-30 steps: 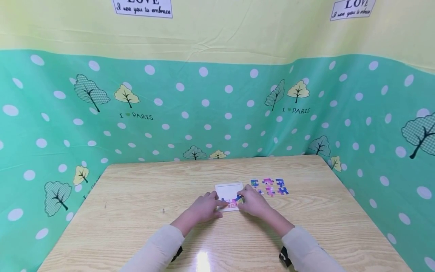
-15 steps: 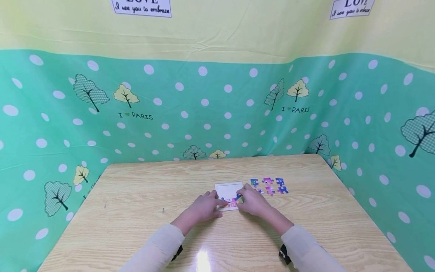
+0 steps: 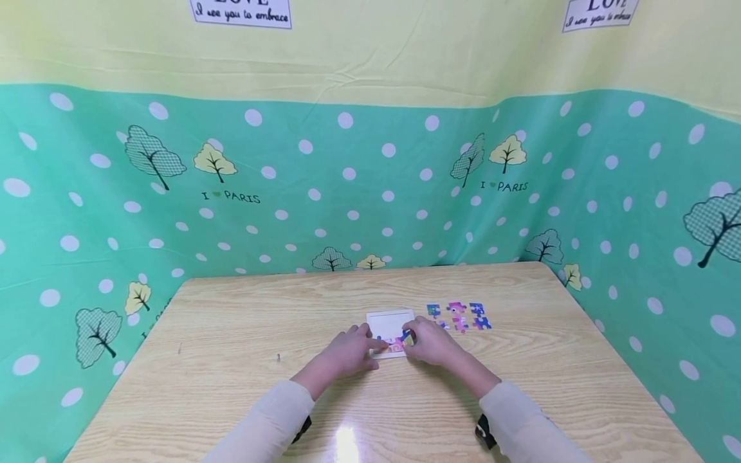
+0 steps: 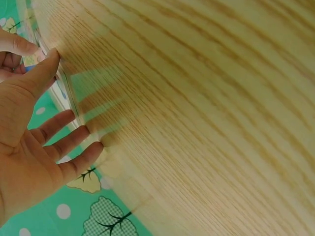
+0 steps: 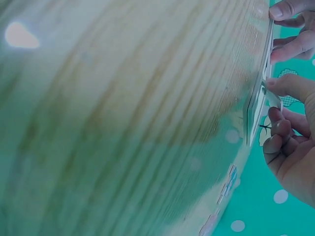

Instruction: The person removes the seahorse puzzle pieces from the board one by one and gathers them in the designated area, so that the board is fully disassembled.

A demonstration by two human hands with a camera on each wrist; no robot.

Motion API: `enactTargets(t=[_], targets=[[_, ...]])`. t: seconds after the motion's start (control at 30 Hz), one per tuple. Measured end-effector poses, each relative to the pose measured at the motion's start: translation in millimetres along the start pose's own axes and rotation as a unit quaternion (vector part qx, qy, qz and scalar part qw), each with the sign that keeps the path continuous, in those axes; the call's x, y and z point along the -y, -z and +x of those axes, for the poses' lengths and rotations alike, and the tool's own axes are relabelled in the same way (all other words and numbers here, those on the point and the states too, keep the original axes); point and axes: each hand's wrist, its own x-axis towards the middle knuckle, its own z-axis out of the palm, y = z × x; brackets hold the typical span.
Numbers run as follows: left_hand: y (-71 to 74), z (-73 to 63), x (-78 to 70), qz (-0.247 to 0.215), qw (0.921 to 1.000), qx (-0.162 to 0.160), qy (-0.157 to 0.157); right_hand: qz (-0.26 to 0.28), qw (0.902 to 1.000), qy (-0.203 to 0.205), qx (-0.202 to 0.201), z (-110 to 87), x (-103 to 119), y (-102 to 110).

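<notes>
A small white puzzle tray (image 3: 390, 320) lies on the wooden table, with joined pink and blue jigsaw pieces (image 3: 395, 346) along its near side. My right hand (image 3: 431, 343) pinches a jigsaw piece (image 3: 408, 339) between thumb and fingers at the tray's right side. In the right wrist view that piece (image 5: 274, 96) stands tilted against the tray's edge. My left hand (image 3: 346, 352) rests at the tray's left side, its index finger over the joined pieces. The left wrist view shows this hand's other fingers (image 4: 81, 157) spread and fairly straight.
Several loose jigsaw pieces (image 3: 458, 316) lie in rows right of the tray, close to my right hand. A green dotted cloth (image 3: 347, 186) hangs behind the wooden table (image 3: 243, 373) and at both sides.
Barely anything differs: both hands stay at the tray, and the piece in my right hand has tilted slightly at most.
</notes>
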Motion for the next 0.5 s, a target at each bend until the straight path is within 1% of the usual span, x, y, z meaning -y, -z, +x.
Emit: enactTargets(t=[0.13, 0.37, 0.5], targets=[[0.3, -0.4, -0.2, 0.0, 1.0, -0.001, -0.001, 0.018, 0.9998, 0.004, -0.001, 0.3, -0.6, -1.1], [0.5, -0.4, -0.8, 0.0, 1.0, 0.001, 0.004, 0.029, 0.9995, 0.015, 0.0, 1.5, -4.0, -4.9], [0.0, -0.1, -0.8, 0.003, 1.0, 0.001, 0.004, 0.054, 0.9984, 0.018, 0.003, 1.2, -4.4, -6.1]])
